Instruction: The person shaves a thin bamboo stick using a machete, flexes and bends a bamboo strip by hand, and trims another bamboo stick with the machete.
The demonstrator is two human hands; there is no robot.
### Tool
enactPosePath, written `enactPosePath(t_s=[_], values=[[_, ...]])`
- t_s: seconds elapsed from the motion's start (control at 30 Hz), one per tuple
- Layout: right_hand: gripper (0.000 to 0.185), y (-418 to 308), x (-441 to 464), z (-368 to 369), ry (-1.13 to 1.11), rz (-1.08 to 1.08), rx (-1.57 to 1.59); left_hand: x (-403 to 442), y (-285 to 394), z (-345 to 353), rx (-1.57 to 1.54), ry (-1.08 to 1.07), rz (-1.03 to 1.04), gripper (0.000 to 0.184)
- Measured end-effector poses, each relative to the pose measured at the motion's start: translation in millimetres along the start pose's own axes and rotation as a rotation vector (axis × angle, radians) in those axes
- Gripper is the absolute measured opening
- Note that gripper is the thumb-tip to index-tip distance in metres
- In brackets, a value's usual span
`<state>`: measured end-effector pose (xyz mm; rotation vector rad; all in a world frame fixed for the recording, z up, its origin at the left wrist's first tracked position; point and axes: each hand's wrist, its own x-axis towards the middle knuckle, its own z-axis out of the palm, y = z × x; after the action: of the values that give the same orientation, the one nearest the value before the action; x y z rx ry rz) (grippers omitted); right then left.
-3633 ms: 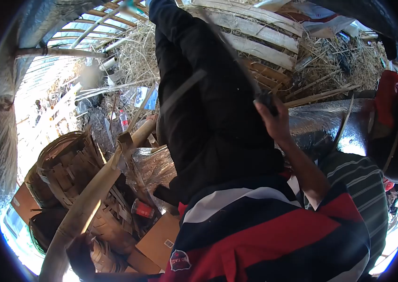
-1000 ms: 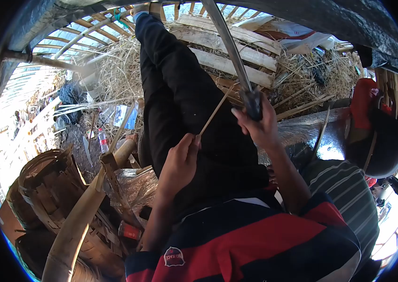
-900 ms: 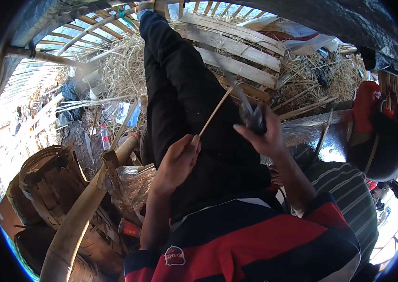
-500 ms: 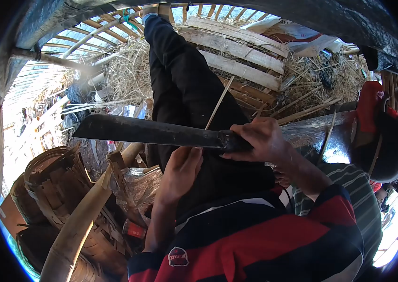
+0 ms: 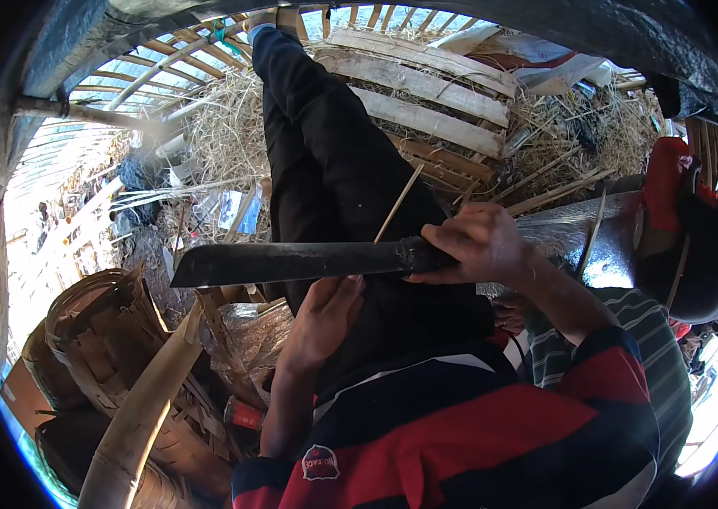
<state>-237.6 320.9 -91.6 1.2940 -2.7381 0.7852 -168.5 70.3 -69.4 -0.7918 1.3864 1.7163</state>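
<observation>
My right hand (image 5: 478,246) is wrapped round the dark handle of a broad machete (image 5: 291,262). Its blade lies level across my thighs, with the squared tip pointing left. Just below the blade, my left hand (image 5: 327,312) pinches a thin bamboo strip (image 5: 400,204). The strip slants up and to the right from behind the blade, which hides its lower part. Both hands are above my dark trousers (image 5: 325,161).
Woven baskets (image 5: 100,331) and a thick bamboo pole (image 5: 143,407) are at the lower left. Wooden slats (image 5: 427,85) lie on straw ahead. A person in a striped garment (image 5: 652,339) is close on the right.
The machete has swung from pointing up and away to lying level across my lap, over the strip. My left hand, away at the lower left earliest on, has come in with the strip.
</observation>
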Motion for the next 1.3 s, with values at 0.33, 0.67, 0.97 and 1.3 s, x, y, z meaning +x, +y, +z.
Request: enactPosePath(t_s=[0.33, 0.67, 0.97, 1.3], values=[[0.051, 32.3, -25.0, -4.9, 0.016, 0.035, -0.030, -21.2, -13.4, -27.9, 0.489, 0.030, 0.082, 0.025], [0.050, 24.1, -23.7, 8.0, -0.019, 0.067, 0.042, -21.2, -11.5, -4.3, -0.017, -0.048, -0.094, 0.025], [0.052, 59.5, -36.9, 11.4, 0.064, 0.010, 0.033, -19.1, -30.6, -11.5, 0.131, 0.004, 0.042, 0.023], [0.030, 105.3, -81.6, -11.3, 0.120, 0.654, 0.075, -32.5, -18.3, -31.8, -0.023, 0.074, 0.023, 0.030]])
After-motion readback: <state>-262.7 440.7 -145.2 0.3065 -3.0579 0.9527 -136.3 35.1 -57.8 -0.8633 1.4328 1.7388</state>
